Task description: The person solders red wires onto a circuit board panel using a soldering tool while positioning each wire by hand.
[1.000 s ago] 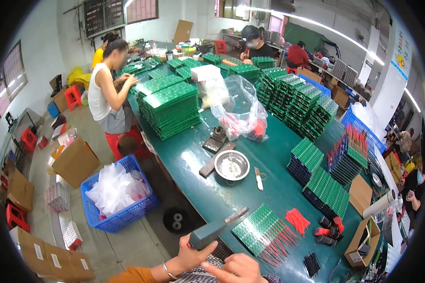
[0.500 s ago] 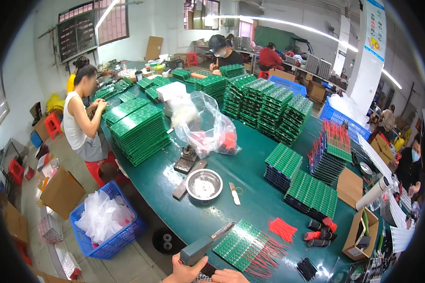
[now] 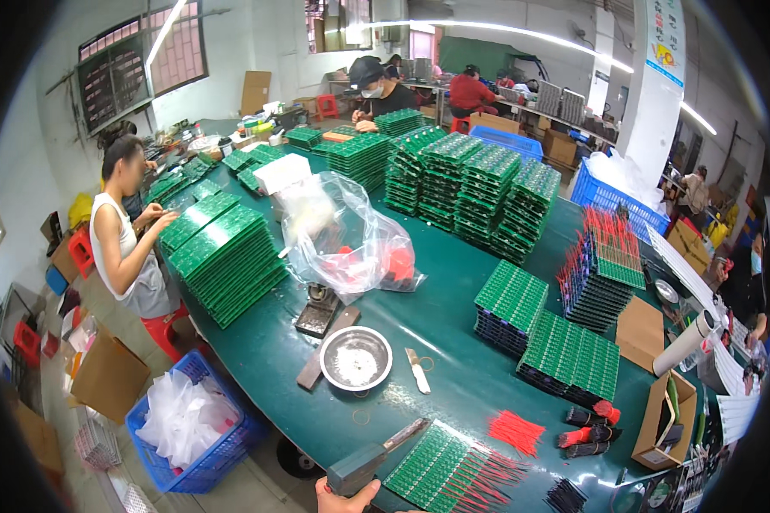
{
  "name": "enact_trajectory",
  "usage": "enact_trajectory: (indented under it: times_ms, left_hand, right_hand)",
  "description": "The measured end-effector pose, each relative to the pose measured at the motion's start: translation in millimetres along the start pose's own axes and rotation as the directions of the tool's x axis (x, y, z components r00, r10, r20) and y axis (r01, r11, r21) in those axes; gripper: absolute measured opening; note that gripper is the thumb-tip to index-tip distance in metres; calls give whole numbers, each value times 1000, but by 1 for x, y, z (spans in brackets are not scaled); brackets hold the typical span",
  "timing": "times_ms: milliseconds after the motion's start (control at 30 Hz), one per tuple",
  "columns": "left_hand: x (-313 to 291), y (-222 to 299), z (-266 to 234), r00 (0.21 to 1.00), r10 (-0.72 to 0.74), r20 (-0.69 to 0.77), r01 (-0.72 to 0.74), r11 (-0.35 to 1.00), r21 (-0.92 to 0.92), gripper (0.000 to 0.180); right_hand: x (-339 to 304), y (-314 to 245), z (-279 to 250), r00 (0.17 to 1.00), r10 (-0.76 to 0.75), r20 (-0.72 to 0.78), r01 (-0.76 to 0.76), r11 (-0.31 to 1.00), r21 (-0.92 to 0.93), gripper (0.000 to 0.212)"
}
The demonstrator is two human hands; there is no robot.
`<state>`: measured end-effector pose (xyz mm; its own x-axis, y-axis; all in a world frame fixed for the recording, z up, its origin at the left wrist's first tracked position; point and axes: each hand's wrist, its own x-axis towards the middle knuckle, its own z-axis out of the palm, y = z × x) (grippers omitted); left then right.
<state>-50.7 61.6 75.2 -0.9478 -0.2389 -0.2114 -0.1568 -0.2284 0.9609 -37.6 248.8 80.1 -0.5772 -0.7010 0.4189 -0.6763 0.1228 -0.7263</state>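
My left hand [image 3: 348, 496] comes in at the lower edge, its fingers closed round a grey boxy tool [image 3: 355, 470] with a long narrow metal nose; I cannot make out its exact kind. The nose points up and to the right, beside the left edge of a green circuit board panel [image 3: 426, 466]. Many red wires [image 3: 488, 480] lie across the right part of that panel and stick out past it. Only a sliver of my right hand [image 3: 409, 510] shows at the lower edge, its fingers hidden.
Loose red wires [image 3: 516, 433], black wires [image 3: 565, 494] and wire bundles [image 3: 586, 438] lie to the right. A metal bowl [image 3: 387, 357] and a knife [image 3: 418, 376] lie farther off. Stacked green boards [image 3: 571, 352] stand beyond. Co-workers sit around the table.
The view has shifted slightly. My right hand has dropped almost wholly below the lower edge, and the dark patterned thing between my hands is out of sight. My left hand keeps the tool.
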Motion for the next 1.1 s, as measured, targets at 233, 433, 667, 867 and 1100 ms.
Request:
enact_trajectory:
  times_ms: [233,433,667,867,1100]
  left_hand:
    - [1,6,-2,999,-37,28,36,999,17,12]
    - [11,11,-3,984,-126,125,135,989,-63,14]
    - [16,3,-4,975,-143,170,169,974,-153,18]
    - [21,-19,-17,962,-141,234,175,976,-131,27]
    - [29,-30,-19,955,-82,286,130,979,-154,39]
  right_hand:
    - [5,0,-1,998,12,-59,-10,999,41,20]
    - [1,0,3,998,56,-32,-53,993,103,13]
    - [-3,5,6,996,69,58,-76,990,118,16]
    - [-3,2,8,987,115,111,-132,977,166,18]
    - [-8,7,17,983,147,109,-161,978,135,18]
